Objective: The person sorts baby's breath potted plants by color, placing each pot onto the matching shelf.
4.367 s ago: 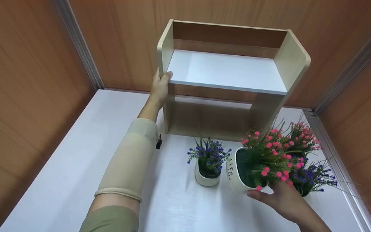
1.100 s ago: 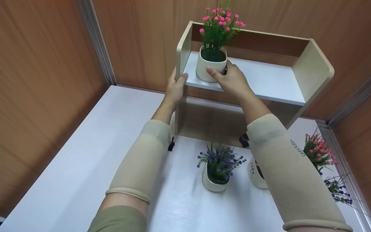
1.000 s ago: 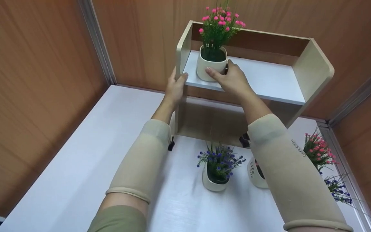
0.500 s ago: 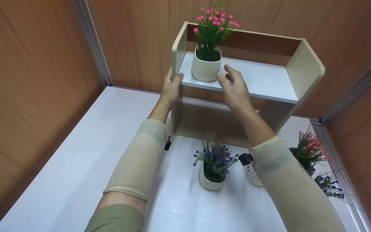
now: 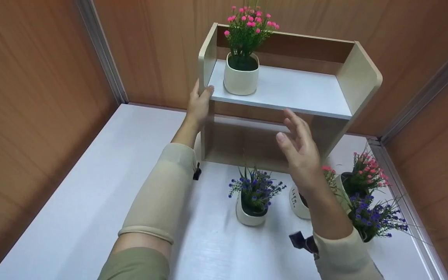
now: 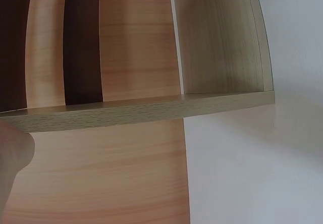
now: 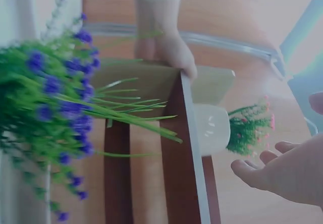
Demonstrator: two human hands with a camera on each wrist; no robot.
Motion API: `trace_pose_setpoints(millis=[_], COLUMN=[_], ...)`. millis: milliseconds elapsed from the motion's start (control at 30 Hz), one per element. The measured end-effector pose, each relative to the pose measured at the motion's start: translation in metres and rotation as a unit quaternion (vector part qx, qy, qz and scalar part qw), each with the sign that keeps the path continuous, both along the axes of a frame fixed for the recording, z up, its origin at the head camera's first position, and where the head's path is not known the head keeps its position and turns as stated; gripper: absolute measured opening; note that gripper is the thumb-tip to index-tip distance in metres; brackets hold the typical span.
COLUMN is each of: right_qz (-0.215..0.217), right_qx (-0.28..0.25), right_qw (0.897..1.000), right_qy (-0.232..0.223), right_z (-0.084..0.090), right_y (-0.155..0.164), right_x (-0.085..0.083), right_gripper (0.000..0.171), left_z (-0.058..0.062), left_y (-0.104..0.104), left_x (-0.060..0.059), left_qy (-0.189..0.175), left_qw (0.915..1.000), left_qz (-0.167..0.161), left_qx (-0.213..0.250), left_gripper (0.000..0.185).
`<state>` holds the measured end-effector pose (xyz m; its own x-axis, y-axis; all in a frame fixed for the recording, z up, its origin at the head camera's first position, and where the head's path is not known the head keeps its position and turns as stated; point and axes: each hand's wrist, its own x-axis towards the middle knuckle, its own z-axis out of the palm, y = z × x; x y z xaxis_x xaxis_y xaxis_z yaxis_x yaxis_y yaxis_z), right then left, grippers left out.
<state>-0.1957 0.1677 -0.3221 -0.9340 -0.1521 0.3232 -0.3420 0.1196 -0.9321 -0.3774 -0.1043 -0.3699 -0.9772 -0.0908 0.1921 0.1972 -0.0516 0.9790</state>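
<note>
My left hand (image 5: 198, 107) grips the left side panel of a small two-tier wooden shelf (image 5: 294, 89), thumb at the front edge of the white upper board. In the left wrist view, part of that hand (image 6: 14, 151) shows against the panel's edge (image 6: 136, 111). Toward the left end of the upper board stands a white pot of pink artificial flowers (image 5: 241, 77), upright and untouched. My right hand (image 5: 301, 155) holds nothing, in front of the shelf and below the upper board's edge, fingers spread and slightly bent. The right wrist view shows this hand (image 7: 287, 171) apart from the potted plant.
A pot of purple flowers (image 5: 252, 212) stands on the white table (image 5: 103, 186) before the shelf. My right forearm partly hides a lettered pot (image 5: 298, 202). Farther right stand pink flowers (image 5: 368, 171) and purple flowers (image 5: 375, 214). Wood-look walls (image 5: 33, 97) enclose the table.
My right hand carried the pink-flowered pot from the table onto the upper board, released it, and drew back down and right. The left hand kept its grip on the shelf.
</note>
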Motion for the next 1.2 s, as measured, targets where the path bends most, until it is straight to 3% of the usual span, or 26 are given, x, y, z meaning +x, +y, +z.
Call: trace_pose_setpoints(millis=[133,267,533,767,867,1067,1200], right_qz=[-0.012,-0.028,-0.001,-0.02,-0.007,0.023,0.031], right_qx=[-0.01,0.022,0.038,0.099,0.138,0.184,0.206], right_qw=[1.0,0.998,0.995,0.977,0.967,0.952,0.942], right_qy=[-0.017,-0.044,-0.097,-0.189,-0.212,-0.242,-0.262], right_z=[-0.018,-0.037,-0.082,-0.117,-0.132,-0.153,-0.163], right_y=[0.014,0.026,0.042,0.044,0.044,0.04,0.033], right_x=[0.018,0.035,0.065,0.069,0.065,0.058,0.052], right_gripper=[0.062,0.064,0.059,0.045,0.059,0.112,0.127], left_z=[0.0,0.0,-0.002,-0.003,-0.003,-0.001,0.0], left_y=[-0.001,-0.001,-0.001,-0.006,-0.009,-0.01,-0.009], left_x=[0.001,0.001,0.002,0.002,0.003,0.005,0.006], left_qy=[0.018,0.008,0.002,0.01,0.007,-0.003,-0.008], left_qw=[0.9998,1.0,1.0,0.9999,0.9998,0.9999,0.9999], left_qz=[-0.006,-0.002,0.007,0.012,0.015,0.012,0.012], left_qx=[0.002,0.003,0.003,0.005,0.009,0.006,0.006], left_gripper=[0.072,0.074,0.075,0.075,0.075,0.077,0.077])
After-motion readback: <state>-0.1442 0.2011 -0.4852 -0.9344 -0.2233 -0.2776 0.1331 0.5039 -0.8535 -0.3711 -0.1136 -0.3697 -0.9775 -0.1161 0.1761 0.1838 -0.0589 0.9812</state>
